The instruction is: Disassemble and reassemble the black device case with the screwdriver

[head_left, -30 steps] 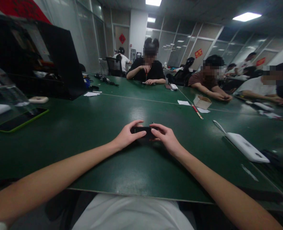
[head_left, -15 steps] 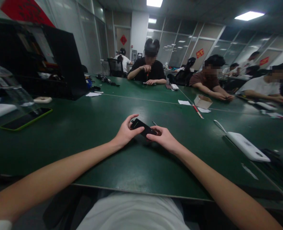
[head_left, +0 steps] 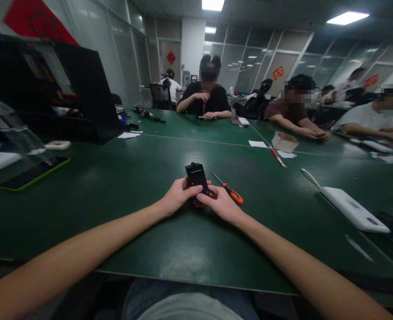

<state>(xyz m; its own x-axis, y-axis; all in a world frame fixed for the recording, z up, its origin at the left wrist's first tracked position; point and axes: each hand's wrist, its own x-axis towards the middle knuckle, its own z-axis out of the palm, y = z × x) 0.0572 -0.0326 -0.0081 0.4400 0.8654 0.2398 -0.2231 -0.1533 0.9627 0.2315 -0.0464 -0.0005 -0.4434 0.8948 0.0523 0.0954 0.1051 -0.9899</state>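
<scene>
Between my two hands is a small black box-shaped device (head_left: 197, 176) with a loop at its top end and a thin greenish slot on its face. My left hand (head_left: 179, 195) is closed on its left side, thumb across the lower face. My right hand (head_left: 221, 203) grips the lower right side, its thumb tip close to the left thumb. The fingers beneath the device are mostly hidden. Just beyond my right hand, an orange-and-black screwdriver (head_left: 232, 193) lies on the green table (head_left: 123, 173), its shaft pointing away to the left.
A green-edged phone (head_left: 33, 174) and a clear bottle (head_left: 14, 126) are at left, before a black open box (head_left: 99, 93). At right lie a white power bank (head_left: 354, 209) and a small carton (head_left: 284, 142). Across the table, a person in black (head_left: 204, 100) holds a screwdriver.
The black device has turned from slanting sideways to nearly upright, its loop end now pointing away from me. Both hands have drawn closer together, and the screwdriver beside them is now uncovered.
</scene>
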